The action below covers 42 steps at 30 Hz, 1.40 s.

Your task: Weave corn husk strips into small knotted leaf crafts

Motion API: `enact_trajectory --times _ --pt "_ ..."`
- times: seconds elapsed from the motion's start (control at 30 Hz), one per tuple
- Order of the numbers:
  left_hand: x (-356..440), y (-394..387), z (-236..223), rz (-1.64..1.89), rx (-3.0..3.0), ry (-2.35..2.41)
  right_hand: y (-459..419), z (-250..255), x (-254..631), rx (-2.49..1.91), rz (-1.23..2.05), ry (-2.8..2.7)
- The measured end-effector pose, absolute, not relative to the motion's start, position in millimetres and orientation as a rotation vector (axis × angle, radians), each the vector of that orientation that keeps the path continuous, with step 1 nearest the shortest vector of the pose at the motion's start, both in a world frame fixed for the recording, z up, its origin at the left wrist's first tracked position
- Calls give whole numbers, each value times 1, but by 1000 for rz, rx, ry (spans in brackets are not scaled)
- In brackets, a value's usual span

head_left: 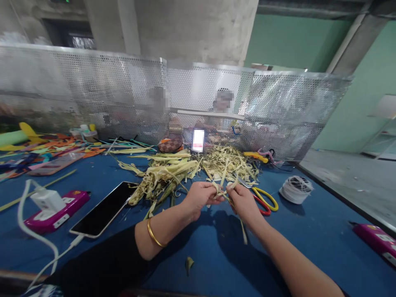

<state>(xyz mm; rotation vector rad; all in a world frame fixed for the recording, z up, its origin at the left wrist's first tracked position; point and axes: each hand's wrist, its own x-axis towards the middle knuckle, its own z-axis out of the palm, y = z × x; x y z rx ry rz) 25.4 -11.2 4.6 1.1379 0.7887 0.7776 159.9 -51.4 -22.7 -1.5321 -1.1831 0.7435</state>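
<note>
Pale yellow-green dried leaf strips (222,190) are pinched between my two hands above the blue table. My left hand (200,197) closes on one side of them with thumb and fingers, a gold bangle on that wrist. From the other side my right hand (243,200) grips the strips, and a narrow end dangles below its fingers. Just behind my right hand lie scissors (269,199) with red and yellow handles, their blades partly hidden. Beyond both hands spread a bundle of longer dried leaves (167,173) and a heap of shorter curled pieces (230,161).
At left, a charging phone (103,210) lies by a purple power strip (77,200) with looping white cable. A white spool (296,190) stands at right, another purple power strip (371,239) beyond. A perforated screen (123,90) closes off the back; people are behind it.
</note>
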Motion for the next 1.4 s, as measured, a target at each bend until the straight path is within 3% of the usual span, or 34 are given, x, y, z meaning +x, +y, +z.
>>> enact_trajectory --times 0.27,0.5,0.7,0.8,1.0,1.1,1.23,1.4 --pt "24 -12 3 739 1163 737 -52 -17 164 -1536 500 -1268" --pt "25 -1 -1 941 956 850 -60 -7 152 -1244 943 -895" --pt "23 5 5 1017 791 882 -64 -6 150 -1091 992 -1047" --pt "23 3 3 1018 844 884 -64 -9 155 -1108 752 -1306" --pt "27 -3 -3 958 1020 835 -68 -11 161 -1242 -209 -1863" --pt "28 -5 -6 976 1071 792 -69 -10 156 -1188 -533 -2023" --pt "28 -8 -6 893 1129 759 -65 -8 157 -1130 -573 -2003" --pt "27 -10 -4 746 1235 734 -57 -11 171 -1468 -365 -1746"
